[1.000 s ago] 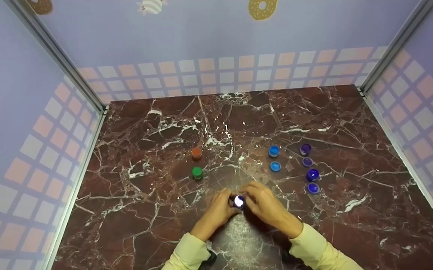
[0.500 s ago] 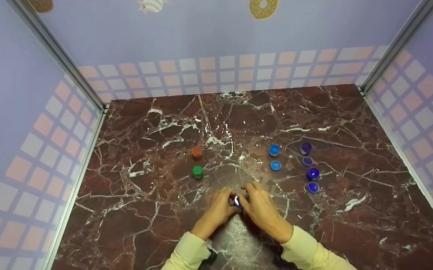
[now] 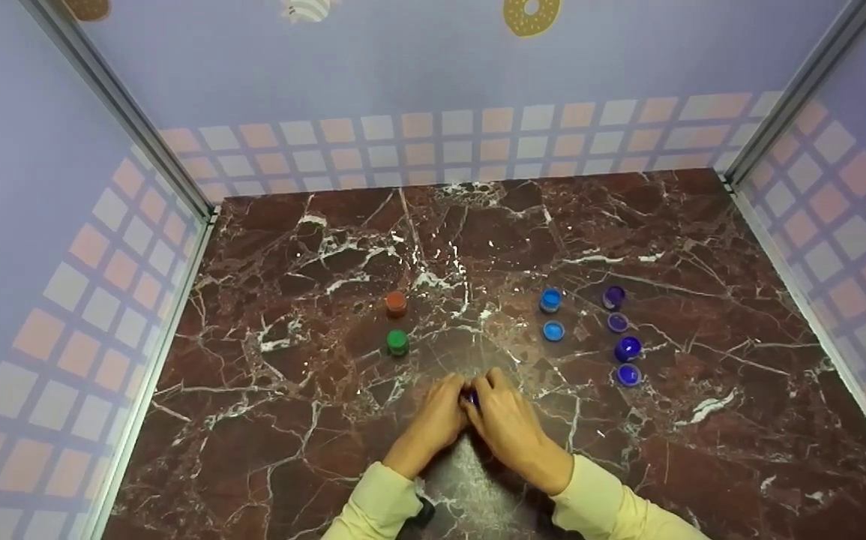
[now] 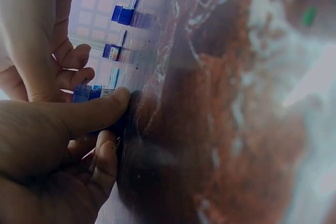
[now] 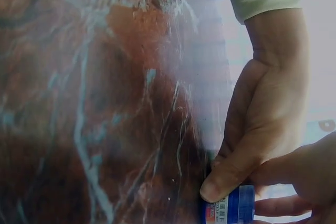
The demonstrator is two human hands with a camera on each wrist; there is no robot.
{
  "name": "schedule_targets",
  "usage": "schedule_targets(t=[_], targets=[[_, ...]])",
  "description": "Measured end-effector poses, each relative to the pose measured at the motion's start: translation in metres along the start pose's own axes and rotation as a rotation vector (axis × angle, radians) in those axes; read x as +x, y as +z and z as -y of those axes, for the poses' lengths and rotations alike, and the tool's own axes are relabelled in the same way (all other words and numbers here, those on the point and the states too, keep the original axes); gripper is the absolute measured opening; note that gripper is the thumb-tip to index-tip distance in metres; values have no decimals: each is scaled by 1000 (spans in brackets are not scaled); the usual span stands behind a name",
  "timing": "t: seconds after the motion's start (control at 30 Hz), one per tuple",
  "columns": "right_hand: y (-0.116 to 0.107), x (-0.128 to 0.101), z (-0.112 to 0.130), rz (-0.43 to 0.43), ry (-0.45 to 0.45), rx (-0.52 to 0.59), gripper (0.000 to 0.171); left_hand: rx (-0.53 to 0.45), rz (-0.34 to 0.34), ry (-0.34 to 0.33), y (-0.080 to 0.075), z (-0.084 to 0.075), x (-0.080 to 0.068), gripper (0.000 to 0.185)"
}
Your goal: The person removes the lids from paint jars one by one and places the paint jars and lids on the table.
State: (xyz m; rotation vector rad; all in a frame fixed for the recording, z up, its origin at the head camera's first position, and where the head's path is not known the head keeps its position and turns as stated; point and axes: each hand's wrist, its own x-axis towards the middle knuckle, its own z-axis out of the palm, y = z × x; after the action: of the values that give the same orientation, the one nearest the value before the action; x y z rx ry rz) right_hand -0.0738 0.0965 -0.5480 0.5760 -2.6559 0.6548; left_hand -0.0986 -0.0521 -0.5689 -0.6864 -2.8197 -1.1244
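A small blue paint jar (image 3: 474,397) is between both hands, low over the table in the head view and mostly covered by fingers. My left hand (image 3: 436,412) grips its body. In the right wrist view the left thumb (image 5: 212,190) lies across the printed label, and the jar's blue cap (image 5: 245,205) faces the right hand. My right hand (image 3: 507,424) has its fingers curled about the cap end. The caps in the left wrist view are partly hidden behind the left thumb (image 4: 94,114).
An orange jar (image 3: 396,304) and a green jar (image 3: 397,343) stand to the left. On the right are a light blue jar (image 3: 550,300), a purple jar (image 3: 614,297) and a violet-blue jar (image 3: 629,347), each with a lid in front. Patterned walls enclose the marbled table (image 3: 290,450).
My right hand has moved left and closed over the jar, hiding the bright top that showed earlier. The left hand stays nearly in place. The other jars have not moved.
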Motion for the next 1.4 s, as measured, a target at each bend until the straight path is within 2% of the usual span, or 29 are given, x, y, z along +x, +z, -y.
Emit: schedule_targets(t=[0.17, 0.33, 0.43, 0.57, 0.67, 0.93, 1.03, 1.2, 1.4], targets=[[-2, 1, -4, 22, -53, 30, 23, -6, 24, -17, -1, 0, 0, 24], [-7, 6, -13, 69, -163, 139, 23, -8, 27, -1, 0, 1, 0, 28], [-12, 9, -18, 122, -211, 204, 26, -19, 22, 13, -1, 2, 0, 31], [-17, 13, -24, 216, -247, 231, 27, -38, 9, 22, -1, 2, 0, 35], [-21, 16, -28, 275, -274, 236, 28, -35, 13, 6, 0, 1, 0, 36], [-26, 25, -36, 397, -369, 287, 30, -26, 75, -75, -1, -1, 2, 38], [-26, 26, -37, 408, -393, 290, 31, -33, 84, -89, -2, -2, 3, 38], [-25, 26, -41, 377, -425, 311, 29, -34, 74, -82, -2, -2, 3, 38], [-28, 22, -45, 351, -369, 388, 22, -35, 69, -71, -2, -1, 4, 40]])
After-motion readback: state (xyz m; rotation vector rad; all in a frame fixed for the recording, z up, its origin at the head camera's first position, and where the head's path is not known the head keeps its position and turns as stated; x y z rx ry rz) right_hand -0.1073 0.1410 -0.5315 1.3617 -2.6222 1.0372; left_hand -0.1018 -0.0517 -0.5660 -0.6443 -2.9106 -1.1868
